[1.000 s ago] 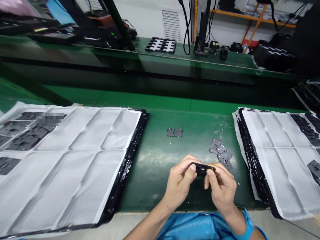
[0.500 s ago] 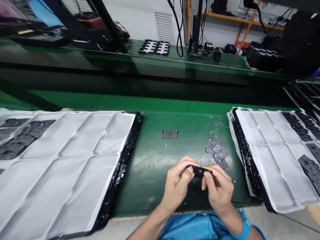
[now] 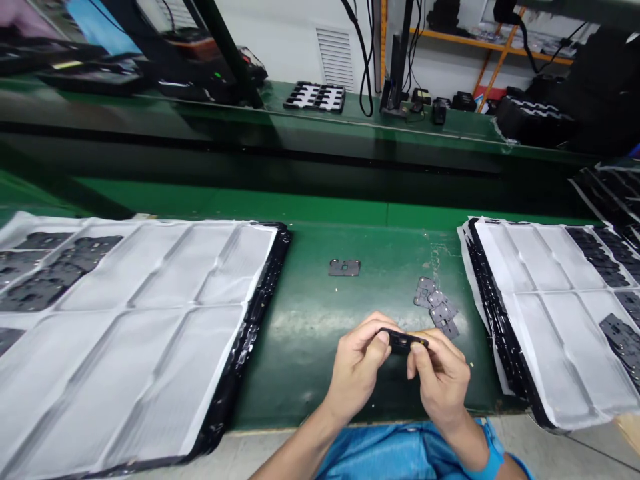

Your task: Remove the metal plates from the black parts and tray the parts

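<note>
A small black plate-like part [image 3: 401, 341] is held up above the green table near its front edge. My left hand [image 3: 359, 357] pinches its left end between thumb and fingers. At the other end, my right hand [image 3: 441, 370] grips it the same way, thumb towards me. The part is tilted, showing a slot-like opening in the middle. Beyond my hands a single flat dark grey plate [image 3: 345, 268] lies on the table. Further right, several similar plates [image 3: 437, 305] overlap in a loose pile.
To the left lies a stack of black trays with a white lined sheet [image 3: 165, 347] on top, dark plates in its far-left compartments. Another lined tray stack [image 3: 545, 333] is at the right, also partly filled. Behind, a raised green shelf [image 3: 280, 123] carries a small tray [image 3: 315, 97] and cables.
The whole view has shifted slightly, so everything sits a little further right. Both hands keep the same hold on the black part, with hardly any movement.
</note>
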`<action>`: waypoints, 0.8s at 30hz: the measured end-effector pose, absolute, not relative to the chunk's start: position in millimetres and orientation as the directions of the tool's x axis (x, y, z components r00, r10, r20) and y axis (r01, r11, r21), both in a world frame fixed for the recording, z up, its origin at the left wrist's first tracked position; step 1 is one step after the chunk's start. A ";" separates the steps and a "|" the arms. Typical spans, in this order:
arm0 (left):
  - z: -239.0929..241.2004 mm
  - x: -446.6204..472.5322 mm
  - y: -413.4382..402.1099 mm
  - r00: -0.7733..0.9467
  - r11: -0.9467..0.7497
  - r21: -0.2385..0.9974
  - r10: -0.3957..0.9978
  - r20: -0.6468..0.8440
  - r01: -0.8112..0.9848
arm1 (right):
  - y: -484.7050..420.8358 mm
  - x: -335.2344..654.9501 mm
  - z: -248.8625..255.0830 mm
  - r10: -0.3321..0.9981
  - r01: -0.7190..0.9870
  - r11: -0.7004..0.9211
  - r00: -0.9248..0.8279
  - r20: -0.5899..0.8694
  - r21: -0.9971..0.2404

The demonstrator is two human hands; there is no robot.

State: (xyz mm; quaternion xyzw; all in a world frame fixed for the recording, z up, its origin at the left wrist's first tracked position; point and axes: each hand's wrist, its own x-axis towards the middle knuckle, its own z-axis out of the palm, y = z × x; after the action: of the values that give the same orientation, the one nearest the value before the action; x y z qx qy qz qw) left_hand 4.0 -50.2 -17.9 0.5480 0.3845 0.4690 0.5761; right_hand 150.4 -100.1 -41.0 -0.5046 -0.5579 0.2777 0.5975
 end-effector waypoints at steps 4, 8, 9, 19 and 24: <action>-19.5 4.3 -49.4 0.243 -0.058 0.996 0.967 0.073 -0.067 | -101.1 152.7 -40.6 0.878 0.261 0.393 0.179 0.444 -0.882; -19.8 2.9 -49.4 0.248 -0.066 0.997 0.966 0.074 -0.038 | -100.9 154.6 -40.4 0.856 0.297 0.433 0.159 0.491 -0.851; -19.9 2.9 -49.6 0.247 -0.063 0.997 0.967 0.071 -0.040 | -100.8 154.6 -40.5 0.856 0.300 0.433 0.158 0.492 -0.850; -18.8 3.1 -52.2 0.255 -0.060 0.993 0.963 0.083 -0.097 | -101.4 152.9 -41.0 0.869 0.263 0.394 0.206 0.450 -0.881; -15.6 1.4 -51.1 0.299 -0.049 0.990 0.950 0.087 -0.131 | -100.7 154.1 -43.3 0.878 0.269 0.359 0.227 0.421 -0.894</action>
State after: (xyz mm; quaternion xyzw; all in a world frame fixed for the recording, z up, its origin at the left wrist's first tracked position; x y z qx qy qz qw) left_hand 1.4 -51.1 -15.6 0.5566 0.3682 0.4636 0.5829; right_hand 154.1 -100.7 -43.3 -0.5058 -0.5673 0.2547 0.5979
